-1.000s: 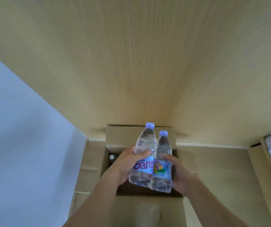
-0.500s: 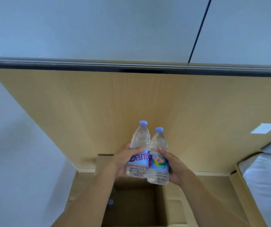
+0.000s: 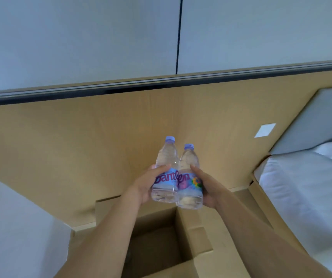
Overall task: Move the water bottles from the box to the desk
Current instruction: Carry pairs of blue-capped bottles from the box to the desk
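Clear plastic catches the light on two water bottles held side by side above the open cardboard box (image 3: 193, 237). The left bottle (image 3: 166, 173) and the right bottle (image 3: 189, 177) touch along their sides, both roughly upright with a slight tilt, their pale lilac caps pointing away from the box. Each carries a light blue label with purple lettering; the right one also shows a patch of mixed colours.

The left hand (image 3: 147, 183) wraps the left bottle at label height, thumb lying across the front and the other fingers hidden behind it. The right hand (image 3: 207, 187) clasps the right bottle the same way, thumb on the front near the top of the label, palm under its far side. Both hands grip firmly, pressing the two bottles together.

The box sits below the bottles with its flaps folded outward, and its inside is dark; what lies at the bottom cannot be made out. Beyond the box rises a tan wood panel (image 3: 80, 147) topped by a dark rail (image 3: 161, 83), with a pale grey wall (image 3: 80, 37) above that. On the panel, up and to the right of the box, is a small white square plate (image 3: 265, 130). To the right of the box lies white bedding (image 3: 305, 187) against a grey padded board (image 3: 321, 121).
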Action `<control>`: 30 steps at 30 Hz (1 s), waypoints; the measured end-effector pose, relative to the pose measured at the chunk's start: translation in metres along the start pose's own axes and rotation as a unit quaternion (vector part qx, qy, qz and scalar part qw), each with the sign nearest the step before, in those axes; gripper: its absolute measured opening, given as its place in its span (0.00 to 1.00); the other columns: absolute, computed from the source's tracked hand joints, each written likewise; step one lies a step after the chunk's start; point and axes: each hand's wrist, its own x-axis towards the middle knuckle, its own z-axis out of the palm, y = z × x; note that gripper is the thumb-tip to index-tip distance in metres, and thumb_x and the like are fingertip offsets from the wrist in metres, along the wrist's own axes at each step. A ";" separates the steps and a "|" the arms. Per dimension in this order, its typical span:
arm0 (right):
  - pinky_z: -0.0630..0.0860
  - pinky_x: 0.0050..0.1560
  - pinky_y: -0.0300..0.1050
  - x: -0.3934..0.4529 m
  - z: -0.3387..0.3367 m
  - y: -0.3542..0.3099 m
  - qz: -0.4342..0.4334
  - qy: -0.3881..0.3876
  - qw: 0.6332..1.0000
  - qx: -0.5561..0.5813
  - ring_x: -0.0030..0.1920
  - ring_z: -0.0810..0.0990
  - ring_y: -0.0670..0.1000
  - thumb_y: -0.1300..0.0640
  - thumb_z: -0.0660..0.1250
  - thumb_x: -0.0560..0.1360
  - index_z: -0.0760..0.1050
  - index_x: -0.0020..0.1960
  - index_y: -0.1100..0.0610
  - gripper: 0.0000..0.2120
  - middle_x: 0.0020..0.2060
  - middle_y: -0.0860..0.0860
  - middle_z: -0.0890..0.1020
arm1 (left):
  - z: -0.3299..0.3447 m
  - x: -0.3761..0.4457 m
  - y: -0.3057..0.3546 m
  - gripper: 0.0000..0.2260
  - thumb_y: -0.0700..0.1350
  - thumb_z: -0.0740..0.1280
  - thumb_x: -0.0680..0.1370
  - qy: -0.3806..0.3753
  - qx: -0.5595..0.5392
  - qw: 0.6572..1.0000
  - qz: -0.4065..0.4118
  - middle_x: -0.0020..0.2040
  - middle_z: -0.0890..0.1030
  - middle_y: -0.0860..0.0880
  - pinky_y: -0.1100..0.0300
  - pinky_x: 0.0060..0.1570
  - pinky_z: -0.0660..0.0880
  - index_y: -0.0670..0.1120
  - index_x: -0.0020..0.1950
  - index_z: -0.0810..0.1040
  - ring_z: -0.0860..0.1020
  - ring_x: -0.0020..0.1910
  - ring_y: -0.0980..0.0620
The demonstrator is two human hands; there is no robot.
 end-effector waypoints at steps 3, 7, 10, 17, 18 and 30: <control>0.76 0.63 0.59 -0.016 -0.008 0.004 -0.023 0.032 0.999 0.005 0.64 0.78 0.64 0.45 0.81 0.64 0.71 0.71 0.65 0.43 0.65 0.66 0.78 | 0.011 0.003 -0.002 0.14 0.44 0.70 0.78 -0.040 0.023 0.999 -0.011 0.55 0.83 0.36 0.47 0.52 0.81 0.40 0.62 0.77 0.83 0.51 0.41; 0.82 0.50 0.56 -0.037 -0.016 0.011 -0.063 0.103 0.991 0.050 0.57 0.83 0.63 0.50 0.72 0.72 0.71 0.70 0.67 0.33 0.61 0.66 0.80 | 0.022 0.006 -0.006 0.19 0.42 0.68 0.80 -0.076 0.048 0.995 -0.034 0.64 0.78 0.31 0.37 0.66 0.73 0.36 0.69 0.73 0.77 0.64 0.32; 0.80 0.55 0.58 -0.052 -0.017 0.020 -0.073 0.123 0.986 0.081 0.60 0.81 0.64 0.49 0.70 0.73 0.70 0.71 0.67 0.32 0.63 0.66 0.79 | 0.027 0.001 -0.008 0.17 0.41 0.68 0.80 -0.109 0.057 0.991 -0.044 0.65 0.77 0.30 0.39 0.63 0.75 0.35 0.66 0.74 0.79 0.59 0.35; 0.67 0.72 0.62 -0.082 -0.028 0.057 -0.086 0.108 0.978 0.156 0.69 0.73 0.65 0.44 0.69 0.76 0.65 0.75 0.64 0.36 0.68 0.67 0.74 | 0.031 -0.009 -0.021 0.18 0.44 0.70 0.79 -0.189 0.072 0.976 -0.074 0.61 0.80 0.31 0.41 0.59 0.78 0.37 0.65 0.75 0.81 0.56 0.36; 0.68 0.71 0.63 -0.087 -0.028 0.063 -0.095 0.102 0.978 0.155 0.70 0.73 0.65 0.43 0.70 0.75 0.65 0.75 0.64 0.37 0.69 0.67 0.73 | 0.032 -0.010 -0.024 0.18 0.44 0.70 0.78 -0.204 0.079 0.973 -0.074 0.61 0.80 0.32 0.41 0.59 0.78 0.37 0.64 0.75 0.81 0.55 0.36; 0.76 0.61 0.63 -0.193 -0.055 0.148 -0.236 0.267 0.904 0.235 0.63 0.79 0.65 0.49 0.71 0.75 0.70 0.71 0.65 0.31 0.64 0.67 0.77 | 0.105 -0.035 -0.098 0.18 0.47 0.71 0.77 -0.381 0.164 0.899 -0.139 0.55 0.81 0.34 0.45 0.53 0.81 0.37 0.61 0.78 0.82 0.51 0.38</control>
